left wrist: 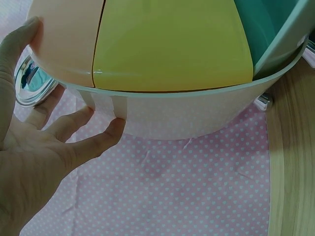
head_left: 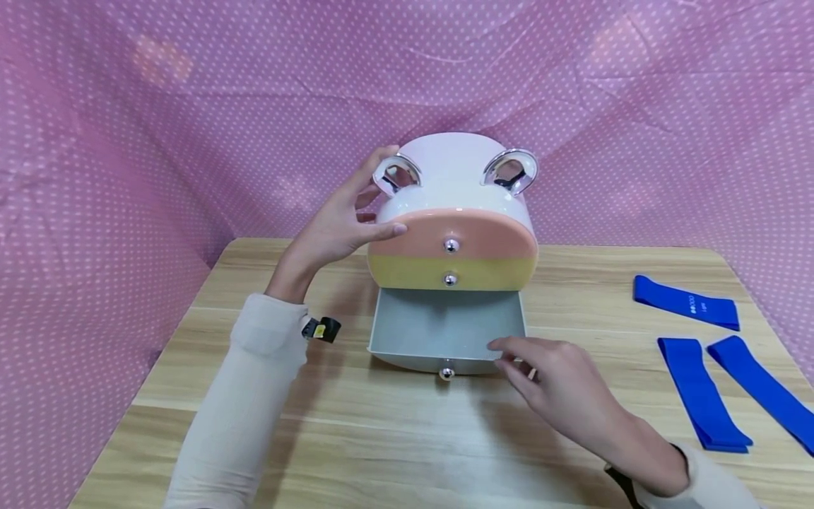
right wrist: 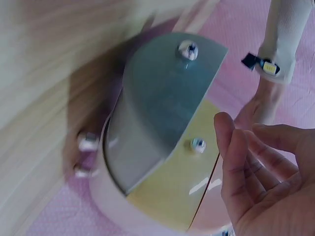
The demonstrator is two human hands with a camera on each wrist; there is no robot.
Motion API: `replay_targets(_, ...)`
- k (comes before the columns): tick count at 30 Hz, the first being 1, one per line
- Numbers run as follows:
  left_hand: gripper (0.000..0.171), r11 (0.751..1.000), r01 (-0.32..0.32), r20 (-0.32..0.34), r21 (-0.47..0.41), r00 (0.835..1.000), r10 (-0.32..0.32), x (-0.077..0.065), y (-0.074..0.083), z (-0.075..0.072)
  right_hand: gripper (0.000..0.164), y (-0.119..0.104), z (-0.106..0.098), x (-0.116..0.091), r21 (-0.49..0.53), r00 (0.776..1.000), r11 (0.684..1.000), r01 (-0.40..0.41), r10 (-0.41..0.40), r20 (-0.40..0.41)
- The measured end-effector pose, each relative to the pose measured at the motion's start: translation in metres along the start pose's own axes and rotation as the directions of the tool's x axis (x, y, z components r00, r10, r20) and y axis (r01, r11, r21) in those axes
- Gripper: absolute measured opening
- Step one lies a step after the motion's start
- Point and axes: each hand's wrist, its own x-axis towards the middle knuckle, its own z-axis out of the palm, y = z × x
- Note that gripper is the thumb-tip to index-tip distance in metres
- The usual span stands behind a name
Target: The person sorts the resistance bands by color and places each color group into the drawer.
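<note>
A small rounded white drawer organizer (head_left: 454, 166) with two chrome ears stands on the table. Its peach top drawer (head_left: 486, 237) and yellow middle drawer (head_left: 407, 274) are closed, while the grey-green bottom drawer (head_left: 439, 322) is pulled out, with nothing visible inside. My left hand (head_left: 333, 225) holds the organizer's upper left side, its thumb on the peach front and fingertips against the white side wall (left wrist: 172, 115). Beside the bottom drawer's front right corner is my right hand (head_left: 566, 378), holding nothing, fingers loosely bent. In the right wrist view its fingers (right wrist: 236, 169) overlap the yellow drawer front.
Several blue bands lie at the right of the wooden table (head_left: 381, 438): one at the back (head_left: 687, 304), one nearer (head_left: 699, 392), another by the right edge (head_left: 763, 389). Pink dotted cloth (head_left: 318, 71) hangs behind and on both sides.
</note>
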Motion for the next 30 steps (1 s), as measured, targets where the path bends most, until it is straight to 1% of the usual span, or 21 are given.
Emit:
replay_targets(3, 0.100, 1.000, -0.002, 0.003, -0.010, 1.000, 0.002, 0.000, 0.000, 0.000, 0.017, 0.008, -0.010, -0.001, -0.016, 0.997, 0.997, -0.080, 0.080, 0.019)
replay_targets(7, 0.099, 1.000, -0.009, 0.003, -0.017, 1.000, 0.009, 0.000, -0.001, 0.000, 0.015, 0.026, -0.027, -0.003, -0.060, 0.983, 0.983, -0.176, 0.178, 0.036)
replay_targets(12, 0.100, 1.000, -0.016, 0.001, -0.022, 1.000, 0.016, -0.001, -0.001, 0.000, 0.012, 0.057, -0.050, -0.009, -0.151, 0.964, 0.954, -0.259, 0.264, 0.013)
replay_targets(14, 0.101, 1.000, -0.012, 0.000, -0.024, 1.000, 0.012, -0.001, -0.001, 0.000, 0.012, 0.071, -0.057, -0.013, -0.179, 0.960, 0.944, -0.277, 0.281, -0.003)
replay_targets(18, 0.102, 1.000, -0.005, -0.002, -0.029, 1.000, 0.005, -0.001, -0.002, -0.001, 0.011, 0.096, -0.069, -0.021, -0.206, 0.948, 0.928, -0.312, 0.320, 0.005)
replay_targets(21, 0.102, 1.000, -0.002, -0.004, -0.024, 1.000, 0.002, -0.001, -0.002, -0.001, 0.013, 0.112, -0.078, -0.026, -0.220, 0.924, 0.906, -0.361, 0.380, 0.048)
replay_targets(24, 0.102, 1.000, -0.002, -0.005, -0.014, 1.000, 0.002, -0.001, -0.002, -0.001, 0.016, 0.127, -0.087, -0.031, -0.242, 0.891, 0.880, -0.409, 0.443, 0.103)
replay_targets(26, 0.102, 1.000, -0.003, -0.004, -0.012, 1.000, 0.003, -0.001, -0.002, -0.001, 0.018, 0.138, -0.093, -0.035, -0.263, 0.871, 0.865, -0.427, 0.472, 0.137)
replay_targets(30, 0.102, 1.000, -0.012, -0.002, -0.017, 1.000, 0.012, 0.000, -0.002, -0.001, 0.022, 0.161, -0.107, -0.044, -0.295, 0.844, 0.852, -0.433, 0.498, 0.199)
